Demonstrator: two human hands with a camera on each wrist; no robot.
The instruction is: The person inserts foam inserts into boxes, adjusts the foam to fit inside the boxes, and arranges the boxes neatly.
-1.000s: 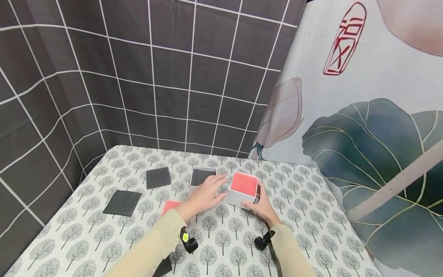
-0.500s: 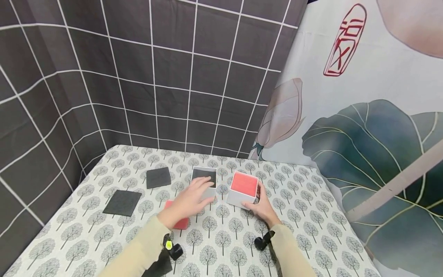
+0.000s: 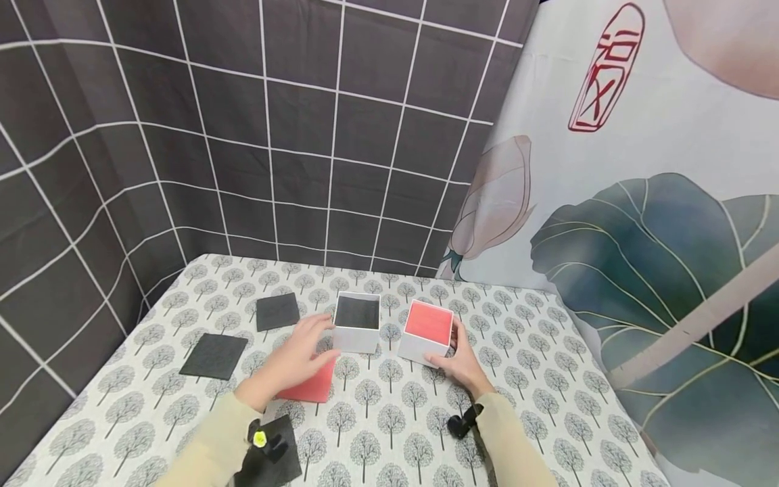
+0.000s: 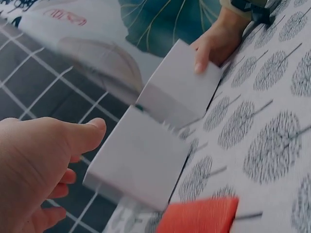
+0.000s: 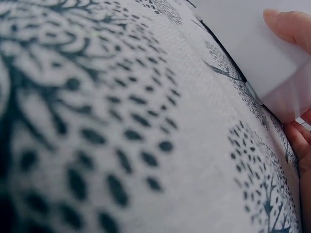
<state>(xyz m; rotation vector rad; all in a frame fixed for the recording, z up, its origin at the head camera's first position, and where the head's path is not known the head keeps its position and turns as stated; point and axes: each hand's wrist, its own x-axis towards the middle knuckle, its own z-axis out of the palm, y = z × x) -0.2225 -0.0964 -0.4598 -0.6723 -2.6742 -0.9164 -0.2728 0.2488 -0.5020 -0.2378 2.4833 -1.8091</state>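
Two small white square boxes stand side by side on the table. My right hand [image 3: 459, 358] holds the right-hand box [image 3: 416, 348], thumb on its front and fingers round its right side; a red square [image 3: 429, 321] fills its top. The other box [image 3: 356, 339] shows a dark inside. My left hand [image 3: 295, 355] is just left of that box, fingers loosely spread, holding nothing; whether a fingertip touches the rim I cannot tell. Below the left hand lies a red square sheet [image 3: 310, 385], partly covered. The left wrist view shows the left hand [image 4: 39, 170] beside the white box [image 4: 141, 160].
Two dark square sheets lie at the left, a far one [image 3: 277, 312] and a nearer one [image 3: 214, 356]. Another dark sheet [image 3: 276, 456] is under the left wrist. A tree-print cloth [image 3: 389, 419] covers the table. Behind hangs a dark grid curtain [image 3: 304, 176].
My left hand has moved left, from between the two boxes, across the dark-inside box, to its left side. The right hand and its box have stayed put.
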